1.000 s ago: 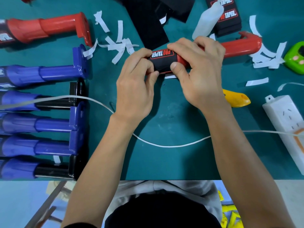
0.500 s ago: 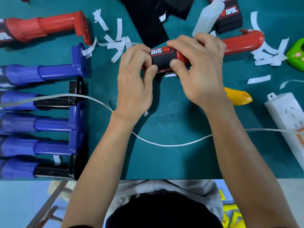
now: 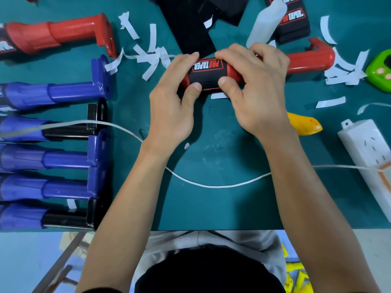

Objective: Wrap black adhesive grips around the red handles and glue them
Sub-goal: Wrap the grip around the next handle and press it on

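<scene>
"PRO TAPER" on black wrap (image 3: 208,69)

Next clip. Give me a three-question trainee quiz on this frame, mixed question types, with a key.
1. True or false: the left hand and right hand both hold the red handle.
2. The black grip reads: A) PRO TAPER B) MAX GRIP C) nothing.
3. Fill in: the row of handles at the person's left is mostly ____.
Key: 1 true; 2 A; 3 blue.

The handle (image 3: 306,62) lies between left hand (image 3: 169,111) and right hand (image 3: 258,92), other handles (image 3: 67,159) left, power strip (image 3: 368,157) right, grip sheets (image 3: 190,24) behind
</scene>
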The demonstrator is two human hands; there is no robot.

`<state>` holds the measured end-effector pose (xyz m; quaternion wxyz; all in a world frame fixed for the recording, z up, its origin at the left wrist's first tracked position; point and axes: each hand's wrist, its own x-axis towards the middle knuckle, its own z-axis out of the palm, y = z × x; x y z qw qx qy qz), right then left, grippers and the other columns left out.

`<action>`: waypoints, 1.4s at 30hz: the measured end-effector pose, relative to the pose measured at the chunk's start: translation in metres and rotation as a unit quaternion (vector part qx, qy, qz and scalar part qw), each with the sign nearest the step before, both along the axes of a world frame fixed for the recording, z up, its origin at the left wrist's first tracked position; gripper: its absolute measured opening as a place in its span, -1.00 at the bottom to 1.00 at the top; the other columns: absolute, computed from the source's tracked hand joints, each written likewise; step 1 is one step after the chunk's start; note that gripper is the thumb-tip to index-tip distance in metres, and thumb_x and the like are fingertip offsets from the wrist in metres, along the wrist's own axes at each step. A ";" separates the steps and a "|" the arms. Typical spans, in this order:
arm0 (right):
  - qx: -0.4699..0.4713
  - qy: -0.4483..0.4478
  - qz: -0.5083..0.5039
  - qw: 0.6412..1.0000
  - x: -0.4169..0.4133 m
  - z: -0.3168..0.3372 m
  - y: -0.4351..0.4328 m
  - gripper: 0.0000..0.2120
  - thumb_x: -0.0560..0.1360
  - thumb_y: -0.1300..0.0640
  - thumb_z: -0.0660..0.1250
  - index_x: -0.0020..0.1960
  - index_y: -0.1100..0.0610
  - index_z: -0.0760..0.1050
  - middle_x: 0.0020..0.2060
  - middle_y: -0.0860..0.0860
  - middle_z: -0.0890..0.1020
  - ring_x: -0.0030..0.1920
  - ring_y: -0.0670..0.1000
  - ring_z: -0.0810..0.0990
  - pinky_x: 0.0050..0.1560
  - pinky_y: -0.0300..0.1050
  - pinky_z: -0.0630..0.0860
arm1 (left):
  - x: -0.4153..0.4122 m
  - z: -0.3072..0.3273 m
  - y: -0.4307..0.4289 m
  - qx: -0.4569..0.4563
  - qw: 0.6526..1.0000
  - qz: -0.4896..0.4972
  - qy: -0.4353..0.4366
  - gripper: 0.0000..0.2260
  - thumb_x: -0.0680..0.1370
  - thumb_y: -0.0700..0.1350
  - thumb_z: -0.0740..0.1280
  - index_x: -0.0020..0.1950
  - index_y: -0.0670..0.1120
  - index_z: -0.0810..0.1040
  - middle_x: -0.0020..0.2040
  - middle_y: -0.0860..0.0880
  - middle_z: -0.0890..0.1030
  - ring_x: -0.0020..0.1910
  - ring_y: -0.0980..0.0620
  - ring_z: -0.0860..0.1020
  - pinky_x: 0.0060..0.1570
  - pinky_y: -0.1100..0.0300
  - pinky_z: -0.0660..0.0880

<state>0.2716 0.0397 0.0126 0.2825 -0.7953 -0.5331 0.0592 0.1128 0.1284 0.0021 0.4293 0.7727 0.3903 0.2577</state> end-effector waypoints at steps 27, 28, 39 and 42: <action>0.027 -0.002 0.011 1.000 0.003 -0.008 0.006 -0.59 0.56 -0.09 0.41 0.36 0.01 0.57 0.18 -0.17 0.61 0.19 -0.01 0.23 0.23 -0.23 0.07 | 0.003 0.001 0.007 0.060 0.995 -0.039 0.063 -0.39 0.43 -0.12 0.50 0.48 -0.03 0.51 0.38 0.02 0.52 0.35 0.10 0.48 0.38 0.27 0.37; 0.029 -0.002 0.013 0.999 0.003 -0.008 0.006 -0.59 0.56 -0.10 0.41 0.36 0.01 0.57 0.17 -0.17 0.61 0.18 -0.01 0.23 0.22 -0.24 0.06 | 0.005 0.001 0.009 0.073 0.994 -0.039 0.074 -0.39 0.43 -0.10 0.52 0.48 -0.03 0.52 0.37 0.01 0.52 0.33 0.06 0.49 0.38 0.25 0.38; 0.016 -0.021 0.016 1.000 0.003 -0.005 0.006 -0.62 0.60 -0.10 0.36 0.37 0.00 0.57 0.21 -0.17 0.62 0.21 0.00 0.26 0.23 -0.23 0.05 | 0.004 -0.007 0.019 0.050 0.995 -0.067 0.051 -0.51 0.54 -0.04 0.51 0.45 -0.06 0.52 0.35 0.01 0.51 0.28 0.20 0.48 0.26 0.43 0.34; 0.011 -0.031 0.034 0.999 0.007 -0.002 0.004 -0.56 0.57 -0.14 0.36 0.39 0.00 0.55 0.25 -0.17 0.62 0.24 0.02 0.35 0.28 -0.19 0.07 | 0.004 -0.008 0.019 0.052 0.995 -0.071 0.048 -0.52 0.55 -0.04 0.50 0.45 -0.06 0.51 0.33 0.01 0.51 0.28 0.18 0.48 0.27 0.40 0.36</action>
